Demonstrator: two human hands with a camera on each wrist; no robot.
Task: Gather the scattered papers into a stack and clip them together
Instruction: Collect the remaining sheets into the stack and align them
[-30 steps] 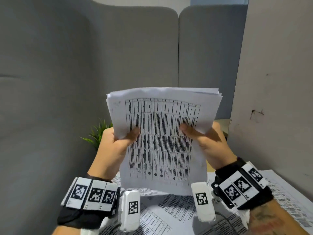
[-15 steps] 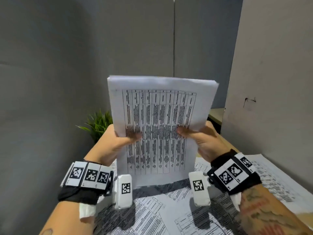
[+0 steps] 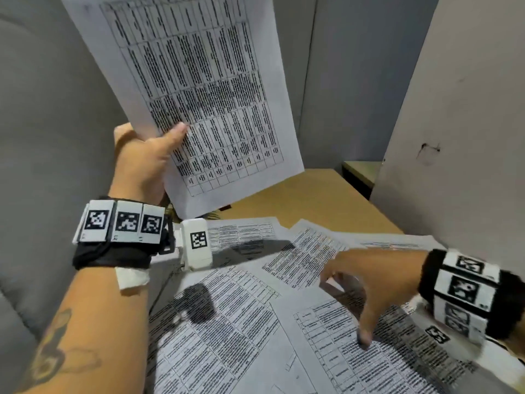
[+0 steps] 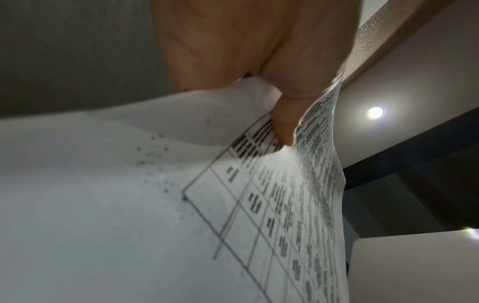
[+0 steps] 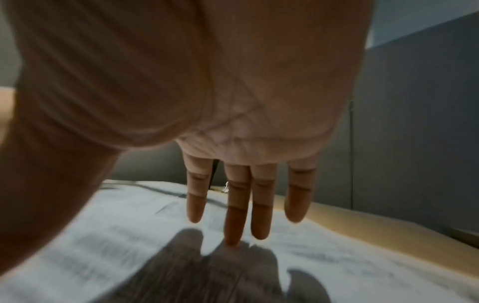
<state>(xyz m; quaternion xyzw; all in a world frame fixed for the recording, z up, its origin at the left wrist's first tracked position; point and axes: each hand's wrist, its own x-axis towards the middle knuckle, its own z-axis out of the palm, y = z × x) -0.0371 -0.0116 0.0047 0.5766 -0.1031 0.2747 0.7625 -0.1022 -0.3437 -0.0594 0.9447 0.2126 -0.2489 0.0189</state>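
Note:
My left hand [image 3: 147, 155] holds a stack of printed table sheets [image 3: 199, 89] upright and tilted, raised above the desk, thumb pressed on the front page. In the left wrist view the thumb [image 4: 283, 123] pinches the stack [image 4: 129, 205] near its lower edge. My right hand [image 3: 366, 282] is down over the loose papers [image 3: 227, 322] spread on the desk, fingers straight. In the right wrist view its fingers [image 5: 234, 215] point down, a fingertip touching a sheet [image 5: 129, 235]. No clip can be made out with certainty.
A wooden desk [image 3: 306, 197] lies under the papers, bare at its far side. Grey padded panels [image 3: 51, 109] stand at left and behind, and a pale partition [image 3: 460, 123] at right. A small dark object [image 3: 225, 207] sits just below the held stack.
My right hand let go of the stack and dropped to the loose papers on the desk. The left hand alone now holds the stack, raised higher and tilted.

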